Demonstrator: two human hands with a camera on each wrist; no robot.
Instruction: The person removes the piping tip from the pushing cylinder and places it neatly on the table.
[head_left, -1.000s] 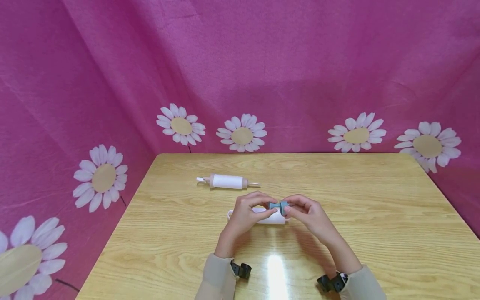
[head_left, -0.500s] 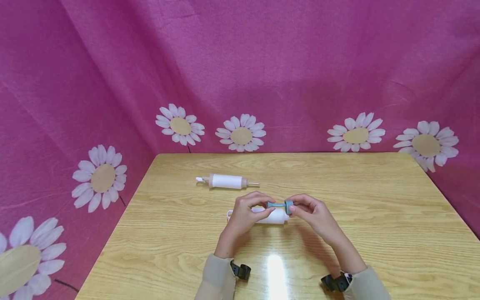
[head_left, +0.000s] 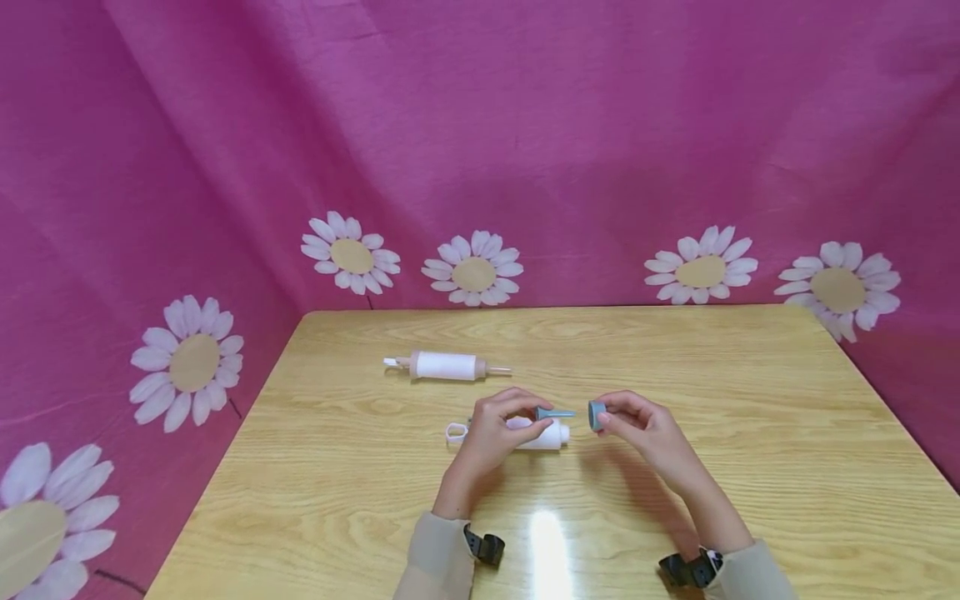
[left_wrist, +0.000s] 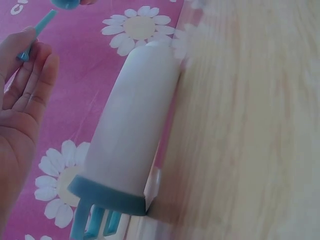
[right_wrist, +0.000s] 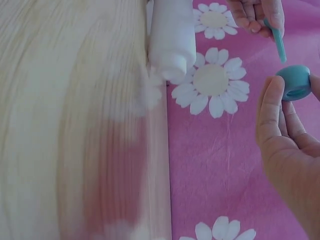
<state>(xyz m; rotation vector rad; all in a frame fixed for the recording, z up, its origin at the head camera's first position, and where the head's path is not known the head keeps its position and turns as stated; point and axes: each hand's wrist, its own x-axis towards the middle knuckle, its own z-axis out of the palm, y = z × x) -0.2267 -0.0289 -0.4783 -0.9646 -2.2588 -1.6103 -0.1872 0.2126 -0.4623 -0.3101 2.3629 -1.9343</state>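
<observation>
My left hand (head_left: 495, 429) pinches the wide end of a slim teal nozzle (head_left: 557, 413) between thumb and fingertips, its thin tip pointing right. Across a small gap, my right hand (head_left: 645, 429) holds a teal ring cap (head_left: 596, 415) by its rim with thumb and fingers. Nozzle and cap are apart, both above the table. Behind the left hand lies a white tube (head_left: 546, 435) with a small neck at its right end. In the left wrist view this tube (left_wrist: 135, 110) shows a teal flange (left_wrist: 107, 196) and loop handles; the left hand partly hides it in the head view.
Farther back on the wooden table (head_left: 750, 417) lies a second, similar white tube (head_left: 446, 366) with beige ends and a thin tip pointing right. A pink cloth (head_left: 570, 150) with daisies hangs behind the table and along its left side.
The right hand has drawn the ring cap to the right, off the nozzle it was around. The nozzle stays in the left hand, now fully exposed. The view has shifted slightly.
</observation>
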